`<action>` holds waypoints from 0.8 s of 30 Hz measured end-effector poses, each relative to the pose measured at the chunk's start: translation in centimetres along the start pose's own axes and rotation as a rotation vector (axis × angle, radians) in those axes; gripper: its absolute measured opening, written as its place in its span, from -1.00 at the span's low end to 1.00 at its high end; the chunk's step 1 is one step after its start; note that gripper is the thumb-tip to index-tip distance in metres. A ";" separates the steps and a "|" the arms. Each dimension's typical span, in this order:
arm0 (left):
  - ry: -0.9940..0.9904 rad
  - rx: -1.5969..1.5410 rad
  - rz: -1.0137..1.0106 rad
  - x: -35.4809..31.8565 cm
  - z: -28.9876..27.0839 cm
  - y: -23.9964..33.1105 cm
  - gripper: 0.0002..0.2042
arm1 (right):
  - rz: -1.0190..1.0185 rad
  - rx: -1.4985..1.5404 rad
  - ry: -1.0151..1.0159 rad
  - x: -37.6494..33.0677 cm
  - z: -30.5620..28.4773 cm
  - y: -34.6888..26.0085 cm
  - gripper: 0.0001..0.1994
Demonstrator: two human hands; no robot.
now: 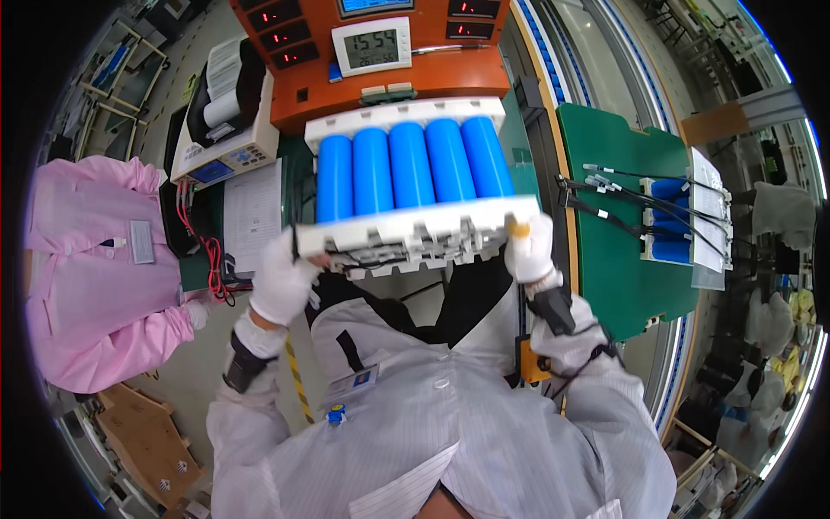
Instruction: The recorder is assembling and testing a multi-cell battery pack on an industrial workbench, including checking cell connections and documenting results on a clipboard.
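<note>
Hands in white gloves grip a battery pack (406, 186), a block of 5 blue cylindrical cells set side by side between 2 white plastic end frames. The left hand (281, 281) is closed around the near-left corner of the pack, fingers wrapped over the lower frame. The right hand (529, 248) pinches the near-right corner, its yellow-tipped thumb on top of the frame. The pack is lifted and tilted, its near edge with white clips and dark wiring facing the person, its far end just before an orange test console (380, 82) with red number displays and a small grey clock.

Left of the pack lie a white label printer (226, 130) and a printed sheet (252, 212), with red and black leads (212, 259) beside them and a seated person in a pink coat (99, 259) beyond. Right of the pack, well apart, a green tray (605, 268) carries a second blue-celled pack (679, 221) with black cables across it.

Judging by this, all 5 cells are seated and the pack is in hand; setting it down or connecting it looks undone.
</note>
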State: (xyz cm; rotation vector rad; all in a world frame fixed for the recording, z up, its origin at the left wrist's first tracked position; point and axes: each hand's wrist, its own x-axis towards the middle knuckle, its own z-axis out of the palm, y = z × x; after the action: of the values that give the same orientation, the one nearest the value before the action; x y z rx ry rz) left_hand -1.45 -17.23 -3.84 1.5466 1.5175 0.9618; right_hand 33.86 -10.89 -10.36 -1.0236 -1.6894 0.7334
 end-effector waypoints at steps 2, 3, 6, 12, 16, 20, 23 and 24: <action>0.056 0.005 0.063 3.6 -0.6 1.2 -0.74 | 0.232 0.094 0.074 3.0 0.7 -0.7 -0.72; 0.034 -0.076 -0.099 5.1 -1.2 2.9 -0.76 | 0.176 -0.035 0.037 5.5 0.2 -0.9 -0.70; 0.113 -0.322 -0.123 8.5 -1.4 3.8 -0.70 | -0.015 -0.263 0.149 10.2 0.2 -0.8 -0.64; 0.060 -0.524 -0.475 9.7 -1.5 2.1 -0.79 | 0.659 -0.021 0.111 10.2 -0.5 -0.5 -0.37; 0.113 -0.616 -0.540 9.6 0.2 0.5 -0.82 | 0.808 0.049 0.139 10.4 0.5 -1.4 -0.32; -0.006 -0.561 -0.507 10.8 0.9 0.2 -0.80 | 0.675 -0.120 0.090 10.0 -0.9 4.4 -0.35; -0.081 -0.607 -0.622 10.0 -1.2 0.9 -0.80 | 0.651 -0.107 0.086 10.0 0.0 1.7 -0.39; -0.124 -0.682 -0.590 9.5 -2.1 -0.4 -0.74 | 0.637 -0.068 0.050 9.9 -0.3 1.7 -0.42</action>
State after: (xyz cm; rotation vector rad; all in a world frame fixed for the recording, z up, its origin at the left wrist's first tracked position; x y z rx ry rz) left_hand -3.43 -7.71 -3.20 0.6120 1.2543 0.8752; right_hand 33.13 -1.35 -7.41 -1.6437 -1.3475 1.0432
